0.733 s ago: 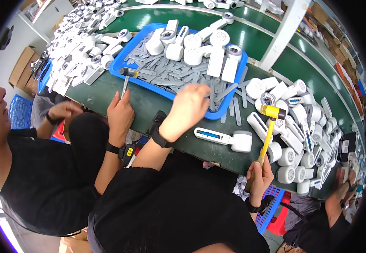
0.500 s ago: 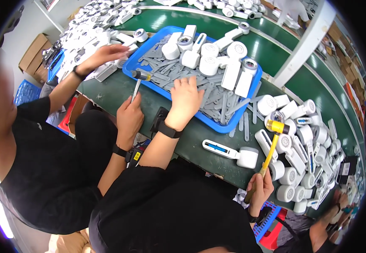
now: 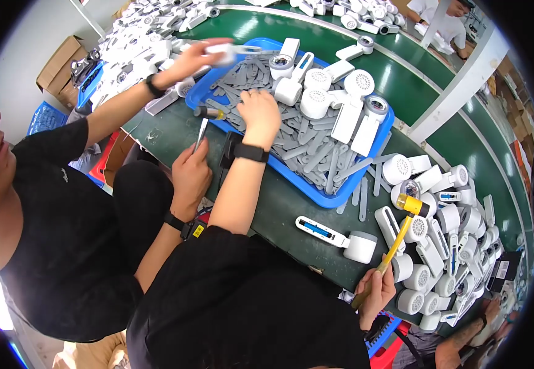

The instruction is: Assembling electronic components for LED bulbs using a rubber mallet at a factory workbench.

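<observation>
My left hand [image 3: 259,115] reaches into a blue tray [image 3: 316,195], over the loose grey flat strips [image 3: 307,144] heaped there. Its fingers bend down with the tips hidden, so any grip is unclear. My right hand [image 3: 377,290] is closed round the handle of a yellow-headed mallet [image 3: 398,241], held head up over the near right side of the bench. Between my hands lies a white handheld fan [image 3: 360,247], its handle open to show a blue insert. More white fans [image 3: 345,123] sit on the strips at the tray's right.
At my left, a co-worker's hand [image 3: 192,66] holds a blurred white fan [image 3: 223,54] over the tray; their other hand [image 3: 190,178] grips a hammer [image 3: 204,115]. White fans pile up at the right [image 3: 433,246] and far left [image 3: 135,52]. A white post [image 3: 457,86] rises behind the tray.
My left hand has shifted left and farther over the strips, its fingers bending down. The co-worker's far hand has swung right, now carrying a white fan. My right hand still holds the mallet.
</observation>
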The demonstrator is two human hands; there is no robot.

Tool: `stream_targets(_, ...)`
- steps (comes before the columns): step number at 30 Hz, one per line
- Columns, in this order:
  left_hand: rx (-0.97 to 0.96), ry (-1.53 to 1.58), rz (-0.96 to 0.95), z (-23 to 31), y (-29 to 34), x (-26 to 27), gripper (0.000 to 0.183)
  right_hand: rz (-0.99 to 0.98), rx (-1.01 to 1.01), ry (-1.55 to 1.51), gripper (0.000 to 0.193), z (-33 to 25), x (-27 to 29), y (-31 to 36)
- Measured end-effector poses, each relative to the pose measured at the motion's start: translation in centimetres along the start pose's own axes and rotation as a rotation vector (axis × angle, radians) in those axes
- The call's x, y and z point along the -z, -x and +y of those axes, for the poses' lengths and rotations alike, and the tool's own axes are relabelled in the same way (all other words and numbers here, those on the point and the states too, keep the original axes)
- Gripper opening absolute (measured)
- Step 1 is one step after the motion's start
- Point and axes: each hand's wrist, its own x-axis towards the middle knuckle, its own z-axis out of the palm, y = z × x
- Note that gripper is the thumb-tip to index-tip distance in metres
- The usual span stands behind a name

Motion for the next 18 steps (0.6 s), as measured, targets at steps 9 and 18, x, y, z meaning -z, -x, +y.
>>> stream_targets(9, 0.179, -0.030, -0.217, -3.1, -2.3, 0.3, 0.019, -0.029, -0.012, -0.047, 0.044, -0.1, 0.3, 0.4)
stream_targets(18, 0.073, 0.546, -0.033, -1.5, 0.6, 7.8, 0.017, -0.099, 0.051, -0.031, 0.044, -0.1, 0.6, 1.1)
